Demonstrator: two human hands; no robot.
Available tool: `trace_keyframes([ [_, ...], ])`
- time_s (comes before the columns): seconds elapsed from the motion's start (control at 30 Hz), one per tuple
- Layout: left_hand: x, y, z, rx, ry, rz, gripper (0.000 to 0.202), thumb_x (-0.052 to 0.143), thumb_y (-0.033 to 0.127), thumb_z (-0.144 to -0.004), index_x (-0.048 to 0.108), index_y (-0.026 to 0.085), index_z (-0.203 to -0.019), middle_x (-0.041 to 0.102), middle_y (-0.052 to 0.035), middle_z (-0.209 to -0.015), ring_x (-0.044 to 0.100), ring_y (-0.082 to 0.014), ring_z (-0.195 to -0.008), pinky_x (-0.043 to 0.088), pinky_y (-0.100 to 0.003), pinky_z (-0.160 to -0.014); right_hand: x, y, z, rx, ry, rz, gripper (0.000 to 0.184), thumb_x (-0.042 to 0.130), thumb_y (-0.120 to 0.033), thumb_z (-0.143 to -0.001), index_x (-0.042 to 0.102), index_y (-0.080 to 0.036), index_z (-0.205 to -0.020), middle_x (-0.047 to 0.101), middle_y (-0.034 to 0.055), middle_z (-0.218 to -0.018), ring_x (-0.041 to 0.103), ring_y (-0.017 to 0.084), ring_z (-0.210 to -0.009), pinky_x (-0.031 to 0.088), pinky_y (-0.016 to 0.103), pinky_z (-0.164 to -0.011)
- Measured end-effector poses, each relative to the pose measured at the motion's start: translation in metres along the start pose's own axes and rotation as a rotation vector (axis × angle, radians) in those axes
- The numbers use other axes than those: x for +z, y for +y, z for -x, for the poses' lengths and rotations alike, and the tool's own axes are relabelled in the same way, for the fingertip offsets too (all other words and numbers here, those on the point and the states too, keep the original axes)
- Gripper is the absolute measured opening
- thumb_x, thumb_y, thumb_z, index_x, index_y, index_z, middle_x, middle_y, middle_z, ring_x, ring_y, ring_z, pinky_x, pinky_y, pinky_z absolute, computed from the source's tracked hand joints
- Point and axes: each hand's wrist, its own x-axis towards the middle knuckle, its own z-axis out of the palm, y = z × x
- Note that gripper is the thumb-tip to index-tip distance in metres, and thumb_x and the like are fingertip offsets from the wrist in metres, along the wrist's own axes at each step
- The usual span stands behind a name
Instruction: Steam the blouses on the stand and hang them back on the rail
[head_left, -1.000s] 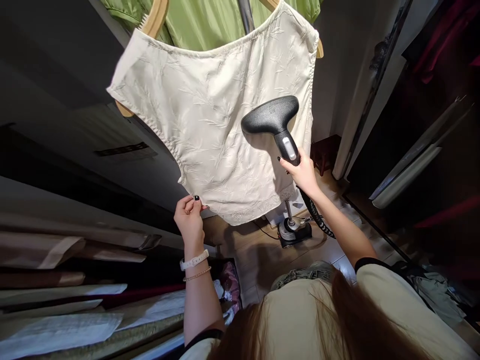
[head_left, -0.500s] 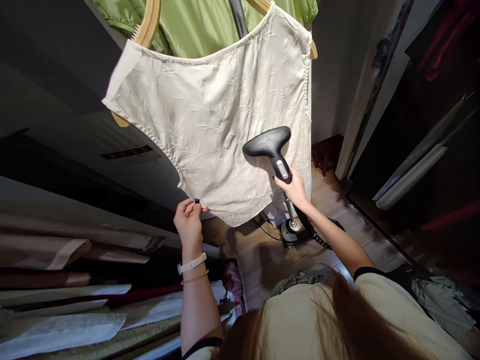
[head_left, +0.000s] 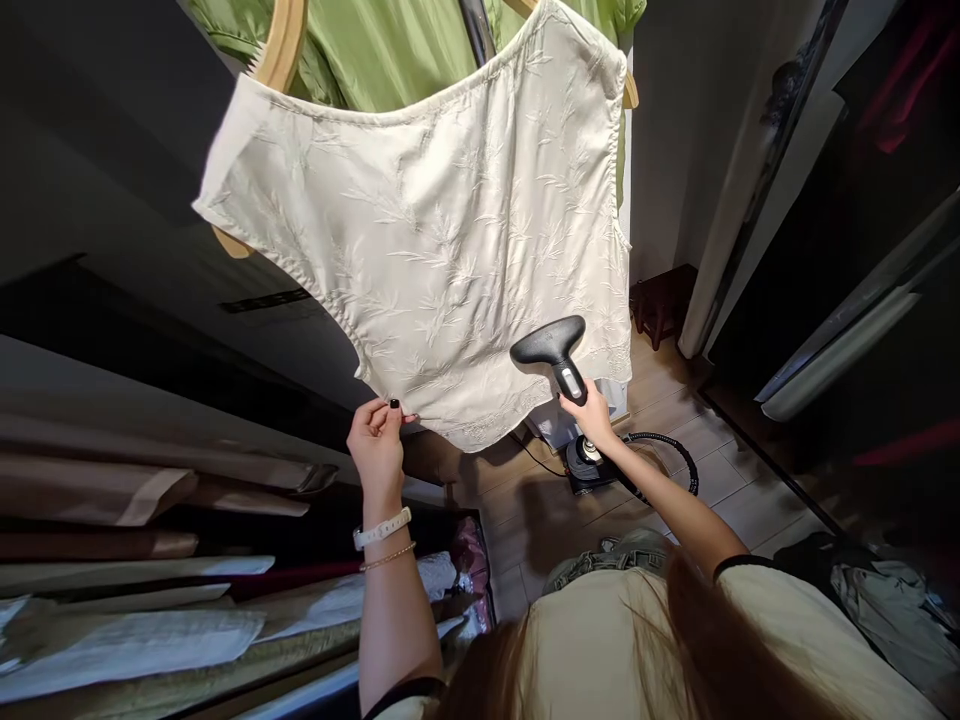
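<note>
- Left hand: closed in a pinch on the lower left corner of the hem of a white sleeveless top. A white wristband and a thin bracelet sit on the wrist.
- Right hand: closed around the grip of a black garment steamer head, just below the top's hem at the right side.
- Steamer head: T-shaped. Its grip runs up and to the left from the right hand, and the crossbar runs nearly level, rising slightly to the right. It lies over the lower right of the top; contact with the cloth cannot be confirmed.
- Top: far nearer the left hand at the hem, with the right hand closer to the lower right. Long axis runs upright, hem down, embroidered with leaves.
- Wooden hanger: carries the top at the upper edge, in front of a green satin garment.
- Floor, below the hem: steamer base on wood-look tiles, with a black coiled hose to its right.
- Lower left edge: stacked pale fabric lengths.
</note>
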Motion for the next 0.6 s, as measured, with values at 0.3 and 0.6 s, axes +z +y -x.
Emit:
trace_keyframes([
  [0.3, -0.003, -0.002, -0.001, 0.014, 0.004, -0.001, 0.030, 0.072, 0.032, -0.076, 0.059, 0.019, -0.099, 0.065, 0.0003, -0.082, 0.065, -0.0146, -0.068, 0.056, -0.033, -0.079, 0.011, 0.050, 0.025, 0.083, -0.038, 0.065, 0.044, 0.065, -0.056, -0.076, 0.057, -0.022, -0.103, 0.069, 0.0042, -0.091, 0.063, 0.023, -0.083, 0.046, 0.033, -0.075],
  [0.6, 0.013, -0.004, 0.003, 0.078, 0.107, 0.041, 0.033, 0.071, 0.035, -0.079, 0.057, 0.018, -0.104, 0.064, -0.0034, -0.089, 0.065, -0.0165, -0.078, 0.054, -0.034, -0.080, -0.019, 0.080, 0.073, 0.225, 0.060, 0.130, 0.041, 0.063, -0.058, -0.070, 0.057, -0.023, -0.092, 0.067, 0.0015, -0.080, 0.062, 0.023, -0.076, 0.044, 0.031, -0.069],
])
